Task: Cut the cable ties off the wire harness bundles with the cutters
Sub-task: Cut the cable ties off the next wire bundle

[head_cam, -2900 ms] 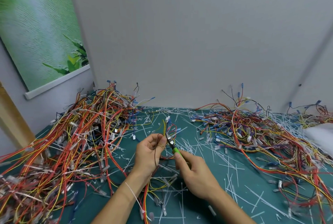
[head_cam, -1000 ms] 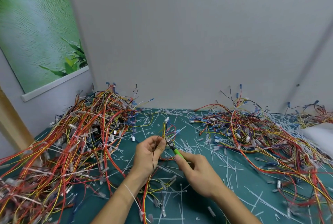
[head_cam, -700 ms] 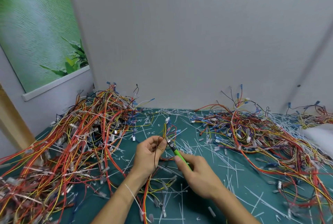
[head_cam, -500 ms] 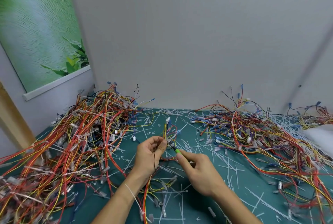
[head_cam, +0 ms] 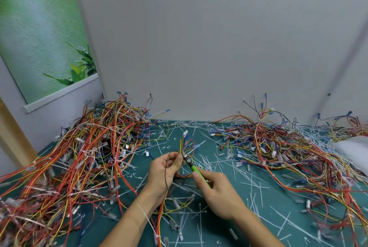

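**Cutters at the held harness**

The left hand pinches a small harness of red, yellow and blue wires between thumb and fingers, above the middle of the teal worktop. The harness's free ends fan upward and a thin dark wire loops down across the palm. The right hand is curled round the green-handled metal cutters, whose tip meets the harness just beside the left thumb. 2 tangled heaps of the same wiring lie on the worktop, 1 large at the left and 1 at the right. Loose white cable-tie offcuts litter the worktop between them.
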